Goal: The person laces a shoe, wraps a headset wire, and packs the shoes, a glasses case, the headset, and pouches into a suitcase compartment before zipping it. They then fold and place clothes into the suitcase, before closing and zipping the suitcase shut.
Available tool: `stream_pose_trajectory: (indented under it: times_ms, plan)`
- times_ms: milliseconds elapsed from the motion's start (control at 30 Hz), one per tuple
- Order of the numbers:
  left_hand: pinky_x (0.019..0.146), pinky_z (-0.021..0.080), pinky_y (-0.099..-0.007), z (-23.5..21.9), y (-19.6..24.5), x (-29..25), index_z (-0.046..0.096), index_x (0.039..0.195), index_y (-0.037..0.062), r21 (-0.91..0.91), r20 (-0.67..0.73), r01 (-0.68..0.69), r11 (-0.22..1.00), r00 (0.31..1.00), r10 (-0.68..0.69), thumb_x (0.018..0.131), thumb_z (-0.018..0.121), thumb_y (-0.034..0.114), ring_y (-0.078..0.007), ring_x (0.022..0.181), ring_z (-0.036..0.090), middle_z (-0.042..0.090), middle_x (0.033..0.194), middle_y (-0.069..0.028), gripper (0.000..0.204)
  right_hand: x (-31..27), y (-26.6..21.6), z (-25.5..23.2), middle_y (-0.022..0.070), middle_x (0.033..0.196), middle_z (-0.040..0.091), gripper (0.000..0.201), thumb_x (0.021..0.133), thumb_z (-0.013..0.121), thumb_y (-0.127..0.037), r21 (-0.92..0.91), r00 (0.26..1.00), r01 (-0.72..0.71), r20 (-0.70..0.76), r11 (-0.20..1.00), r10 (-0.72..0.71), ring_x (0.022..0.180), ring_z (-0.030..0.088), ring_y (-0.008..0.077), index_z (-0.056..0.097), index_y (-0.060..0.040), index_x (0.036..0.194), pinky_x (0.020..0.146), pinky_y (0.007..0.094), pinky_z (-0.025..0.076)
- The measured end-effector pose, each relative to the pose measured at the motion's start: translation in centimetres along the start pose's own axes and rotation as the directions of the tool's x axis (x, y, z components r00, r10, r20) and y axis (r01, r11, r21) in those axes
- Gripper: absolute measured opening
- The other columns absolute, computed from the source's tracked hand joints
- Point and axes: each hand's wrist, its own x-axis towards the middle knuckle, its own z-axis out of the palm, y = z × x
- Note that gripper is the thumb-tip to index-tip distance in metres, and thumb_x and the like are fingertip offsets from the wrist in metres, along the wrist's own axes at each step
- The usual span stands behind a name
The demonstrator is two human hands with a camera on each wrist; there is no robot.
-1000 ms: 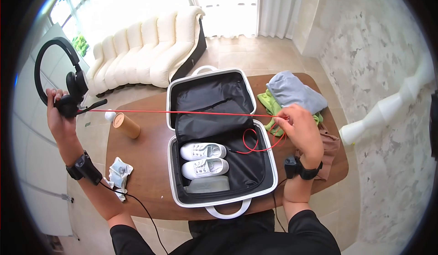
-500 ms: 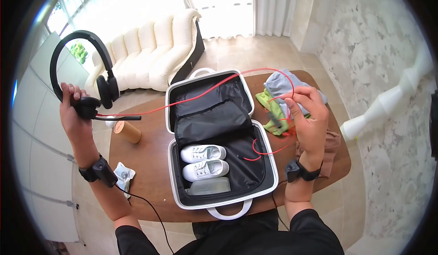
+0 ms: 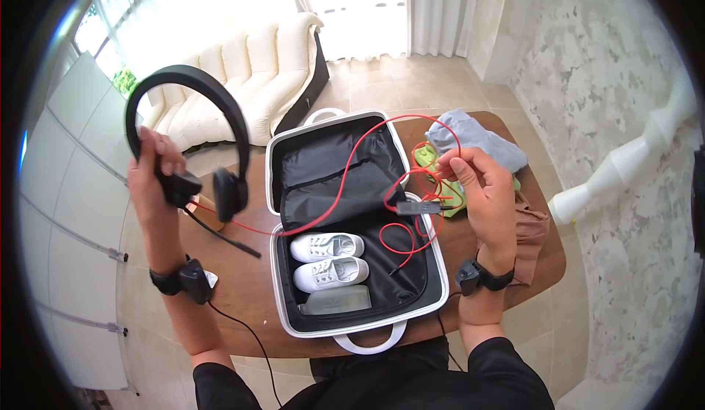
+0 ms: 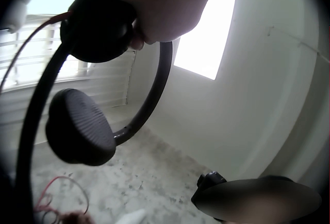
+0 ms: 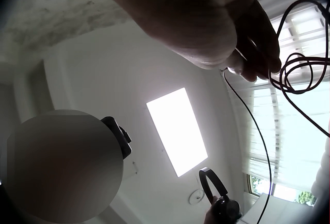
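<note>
My left hand point(image 3: 156, 182) grips a black headset point(image 3: 192, 80) by one earcup, holding it up at the left of the table. The other earcup point(image 4: 82, 126) hangs free in the left wrist view, and the mic boom points down to the right. A red cable point(image 3: 345, 182) runs from the headset in a slack curve to my right hand point(image 3: 485, 197). Thumb and fingers there pinch the cable's loops point(image 5: 299, 74). A small grey inline control point(image 3: 418, 207) dangles from these loops over the open suitcase point(image 3: 446, 292). The cable's loose end hangs above the suitcase's lower half.
White sneakers point(image 3: 327, 247) and a translucent grey container point(image 3: 336, 300) lie in the suitcase. Folded clothes point(image 3: 481, 142) are piled at the table's right, with brown cloth point(image 3: 530, 241) nearer. A tan cylinder point(image 3: 208, 215) stands behind the headset. A cream sofa point(image 3: 250, 72) is beyond.
My left hand has brought the headset rightward, nearer the suitcase. The cable, taut before, now sags in a curve. My right hand has risen slightly, with gathered loops and the inline control hanging below it.
</note>
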Motion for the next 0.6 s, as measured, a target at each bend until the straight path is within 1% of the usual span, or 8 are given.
stream_pose_trajectory:
  times_ms: [200,300,333,367,467,500,533,600]
  plan:
    - [0.045,0.033,-0.0272,5.8,-3.4,-3.0,0.056,0.089,0.007,0.006,0.029,0.331,0.944,0.943,-0.331,0.111,0.053,0.039,-0.0091,0.047,0.04,0.043,0.057,0.0029,0.039,-0.5,-0.2,0.6,0.0073,0.094,0.075,0.023,0.109,0.059,-0.016,0.123,0.997,-0.031,0.071,0.992,0.022,0.088,0.073,0.0147,0.069,0.0038,0.109,0.081,0.0284,0.059]
    - [0.044,0.033,-0.0261,8.3,-6.0,-4.7,0.061,0.098,0.0029,-0.187,0.355,0.501,0.845,0.836,-0.418,0.112,0.047,0.045,-0.0085,0.045,0.041,0.044,0.054,0.0013,0.046,-0.5,-0.5,0.9,0.0066,0.093,0.072,0.021,0.107,0.062,-0.016,0.16,0.998,0.0,0.067,0.987,-0.011,0.083,0.071,0.0136,0.071,0.0031,0.107,0.077,0.0271,0.058]
    - [0.044,0.033,-0.0257,9.1,-7.0,-5.1,0.062,0.102,0.0019,-0.256,0.476,0.579,0.774,0.773,-0.42,0.112,0.044,0.047,-0.0083,0.045,0.042,0.043,0.053,0.0011,0.05,-0.3,-0.4,0.9,0.0062,0.092,0.071,0.02,0.106,0.063,-0.015,0.077,0.986,0.139,0.081,0.987,-0.145,0.08,0.068,0.013,0.071,0.0024,0.106,0.074,0.0265,0.056]
    - [0.045,0.034,-0.0257,9.9,-8.2,-5.7,0.062,0.107,0.0023,-0.298,0.537,0.648,0.701,0.721,-0.438,0.113,0.041,0.049,-0.0083,0.045,0.043,0.05,0.058,-0.0021,0.051,-0.1,-0.3,0.9,0.0059,0.092,0.069,0.019,0.105,0.064,-0.015,-0.003,0.955,0.278,0.106,0.961,-0.276,0.077,0.066,0.0124,0.072,0.0018,0.104,0.071,0.026,0.054]
    - [0.046,0.035,-0.0257,13.3,-9.8,-8.0,0.061,0.122,0.0039,-0.413,0.589,0.789,0.456,0.613,-0.527,0.113,0.036,0.052,-0.0091,0.047,0.045,0.069,0.09,-0.0141,0.055,-0.3,-1.0,1.3,0.0055,0.089,0.066,0.018,0.103,0.067,-0.016,-0.024,0.956,0.277,0.109,0.96,-0.273,0.072,0.062,0.0122,0.073,0.0008,0.101,0.067,0.0258,0.05]
    - [0.048,0.041,-0.0261,14.2,-10.1,-8.5,0.057,0.132,0.0037,-0.323,0.559,0.783,0.531,0.611,-0.56,0.112,0.035,0.054,-0.0102,0.05,0.048,0.067,0.125,-0.0216,0.058,-0.5,-1.2,1.3,0.0055,0.089,0.066,0.018,0.103,0.067,-0.016,-0.024,0.956,0.277,0.11,0.961,-0.273,0.072,0.062,0.0122,0.073,0.0008,0.101,0.067,0.0258,0.05]
    - [0.051,0.048,-0.0276,14.4,-11.5,-8.8,0.054,0.138,0.0036,-0.432,0.686,0.808,0.4,0.583,-0.435,0.112,0.034,0.055,-0.0111,0.053,0.053,0.063,0.135,-0.0241,0.061,-0.8,-1.5,1.3,0.0055,0.09,0.068,0.017,0.103,0.067,-0.015,0.04,0.977,0.175,0.113,0.984,-0.178,0.074,0.063,0.012,0.073,0.001,0.103,0.069,0.0256,0.051]
    - [0.052,0.051,-0.0263,15.2,-12.2,-9.3,0.051,0.144,0.0023,-0.425,0.667,0.81,0.404,0.582,-0.465,0.112,0.033,0.055,-0.0114,0.056,0.057,0.061,0.139,-0.0266,0.064,-1.2,-1.8,1.5,0.0055,0.092,0.069,0.016,0.103,0.067,-0.014,0.099,0.989,0.07,0.122,0.993,-0.081,0.076,0.065,0.0119,0.072,0.0012,0.104,0.071,0.0255,0.053]
